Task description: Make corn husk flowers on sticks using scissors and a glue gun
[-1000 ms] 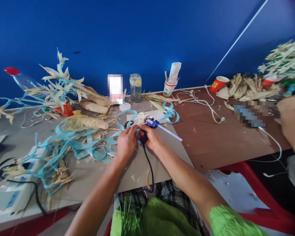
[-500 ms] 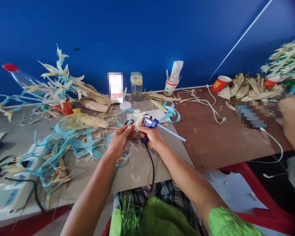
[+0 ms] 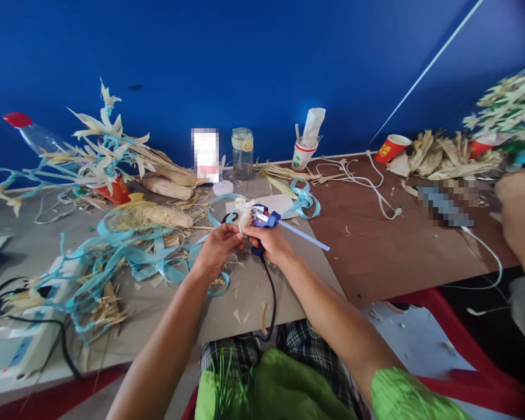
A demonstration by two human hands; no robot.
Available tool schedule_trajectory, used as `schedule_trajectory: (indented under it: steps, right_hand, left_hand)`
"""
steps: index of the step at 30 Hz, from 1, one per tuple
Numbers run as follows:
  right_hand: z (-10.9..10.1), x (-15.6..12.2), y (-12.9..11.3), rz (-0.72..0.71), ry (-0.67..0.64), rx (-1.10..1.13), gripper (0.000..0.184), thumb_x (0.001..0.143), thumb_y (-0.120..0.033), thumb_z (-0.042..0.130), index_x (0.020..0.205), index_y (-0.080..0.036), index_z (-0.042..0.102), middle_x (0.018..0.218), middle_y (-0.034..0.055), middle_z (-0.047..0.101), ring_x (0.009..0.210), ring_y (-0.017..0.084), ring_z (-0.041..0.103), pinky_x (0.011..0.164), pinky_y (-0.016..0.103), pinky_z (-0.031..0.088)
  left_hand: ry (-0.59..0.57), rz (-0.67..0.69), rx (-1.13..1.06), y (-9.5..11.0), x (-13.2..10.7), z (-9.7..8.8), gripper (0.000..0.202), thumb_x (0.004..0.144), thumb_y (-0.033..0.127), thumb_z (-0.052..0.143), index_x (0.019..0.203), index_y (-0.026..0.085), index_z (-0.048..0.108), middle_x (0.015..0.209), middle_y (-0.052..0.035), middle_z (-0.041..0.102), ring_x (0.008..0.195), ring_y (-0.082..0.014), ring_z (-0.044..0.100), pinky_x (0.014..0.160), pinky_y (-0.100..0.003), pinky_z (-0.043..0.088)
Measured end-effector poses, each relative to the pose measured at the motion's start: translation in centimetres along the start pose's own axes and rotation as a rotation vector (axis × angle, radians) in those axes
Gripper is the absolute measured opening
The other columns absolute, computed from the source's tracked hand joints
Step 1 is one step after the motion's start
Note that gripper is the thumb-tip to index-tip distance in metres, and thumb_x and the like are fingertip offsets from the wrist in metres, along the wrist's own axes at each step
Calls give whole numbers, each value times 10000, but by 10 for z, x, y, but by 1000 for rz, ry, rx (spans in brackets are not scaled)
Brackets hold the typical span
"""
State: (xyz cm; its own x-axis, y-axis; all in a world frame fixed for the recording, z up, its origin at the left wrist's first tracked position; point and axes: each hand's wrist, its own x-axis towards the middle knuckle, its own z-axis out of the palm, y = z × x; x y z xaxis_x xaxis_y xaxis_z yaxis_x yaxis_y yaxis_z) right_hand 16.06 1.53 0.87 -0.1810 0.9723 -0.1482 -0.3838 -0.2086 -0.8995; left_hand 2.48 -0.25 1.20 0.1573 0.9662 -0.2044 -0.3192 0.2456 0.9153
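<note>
My right hand (image 3: 269, 240) is closed around the handle of a blue glue gun (image 3: 265, 216). A pale glue stick (image 3: 304, 234) juts from its back end, and a black cord (image 3: 271, 291) hangs down from the grip. Pinched in my left hand (image 3: 221, 245) is the lower end of a pale corn husk flower (image 3: 245, 217), close against the front of the gun. The gun's tip is hidden behind the flower and fingers. Light blue ribbon (image 3: 157, 256) lies in tangled loops to the left of my left hand.
A husk flower arrangement (image 3: 109, 146) stands at the left, behind a white power strip (image 3: 39, 338). A glass jar (image 3: 242, 154) and a paper cup (image 3: 304, 154) stand by the blue wall. Another person's arm (image 3: 522, 221) is at the far right, near a phone (image 3: 446, 207).
My left hand has shifted slightly, its fingers now closer to my right hand at the flower's base. The glue gun and flower have turned a little and moved slightly left.
</note>
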Motion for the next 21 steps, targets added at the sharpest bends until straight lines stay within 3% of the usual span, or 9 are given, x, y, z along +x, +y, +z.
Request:
schedule_trajectory:
  steps: [7, 14, 21]
  right_hand:
    - [-2, 2, 4, -16, 8, -13, 233, 585, -299, 720, 656, -192, 526, 458, -81, 442, 392, 53, 355, 416, 216, 241]
    - [0, -1, 2, -46, 55, -81, 199, 617, -283, 699, 624, -191, 522, 439, -71, 433, 401, 60, 349, 429, 229, 230]
    - [-1, 1, 5, -39, 62, -126, 192, 645, -319, 690, 707, -198, 555, 464, -75, 450, 415, 63, 352, 425, 222, 243]
  left_hand:
    - [-2, 10, 111, -5, 1, 2, 322, 635, 329, 748, 788, 124, 553, 652, -30, 648, 565, -107, 583, 587, -245, 459]
    - [-24, 12, 233, -6, 2, -1, 279, 665, 362, 712, 731, 122, 586, 621, -24, 616, 522, -92, 538, 534, -228, 421]
    - [162, 127, 268, -7, 2, 6, 270, 674, 367, 689, 708, 143, 540, 550, 22, 552, 493, -76, 492, 492, -198, 375]
